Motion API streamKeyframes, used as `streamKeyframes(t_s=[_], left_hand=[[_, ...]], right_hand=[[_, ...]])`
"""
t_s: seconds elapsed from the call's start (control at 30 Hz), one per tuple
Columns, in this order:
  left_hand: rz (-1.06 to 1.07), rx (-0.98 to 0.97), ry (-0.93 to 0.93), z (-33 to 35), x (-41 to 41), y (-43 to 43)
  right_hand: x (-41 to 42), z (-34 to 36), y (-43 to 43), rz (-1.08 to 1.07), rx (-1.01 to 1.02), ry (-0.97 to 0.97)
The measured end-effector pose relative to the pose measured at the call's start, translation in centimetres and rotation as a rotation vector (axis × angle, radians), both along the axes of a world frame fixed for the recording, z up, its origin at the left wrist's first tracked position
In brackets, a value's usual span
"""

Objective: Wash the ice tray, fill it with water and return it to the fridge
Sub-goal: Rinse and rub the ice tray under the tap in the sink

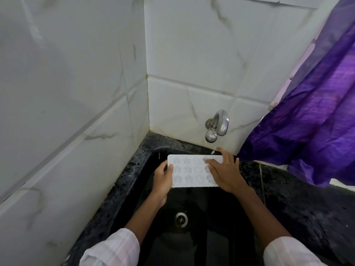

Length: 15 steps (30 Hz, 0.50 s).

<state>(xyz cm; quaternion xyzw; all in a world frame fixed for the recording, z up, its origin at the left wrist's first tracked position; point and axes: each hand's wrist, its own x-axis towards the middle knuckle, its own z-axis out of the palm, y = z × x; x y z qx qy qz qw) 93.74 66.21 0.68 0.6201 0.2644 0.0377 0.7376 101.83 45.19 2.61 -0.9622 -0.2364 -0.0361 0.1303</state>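
While the ice tray (190, 173) hangs over the black sink (194, 244) just below centre frame, I see my left hand (162, 179) gripping its left edge, thumb on top, and my right hand (224, 169) lying flat, fingers straight, on its right end below the tap (219, 123).

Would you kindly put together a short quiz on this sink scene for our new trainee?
1. True or false: the ice tray lies on the bottom of the black sink.
2. The tray's cavities are shaped like: A) squares, B) stars, C) hearts.
3. Which hand grips the tray's short edge, and what does the other hand do?

Key
1. False: both hands hold it up above the basin, near the tap.
2. B.
3. The left hand grips the edge; the right hand lies with flat fingers on the tray's top.
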Motion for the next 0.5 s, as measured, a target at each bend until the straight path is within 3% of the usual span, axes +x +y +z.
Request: streamKeyframes(t_s=[0.13, 0.5], left_hand=[[-0.003, 0.017, 0.007, -0.01, -0.12, -0.24], [-0.002, 0.031, 0.001, 0.22, -0.16, -0.53]], right_hand=[[0.10, -0.68, -0.04, 0.045, 0.012, -0.107], [0.42, -0.84, -0.22, 0.029, -0.011, -0.117]])
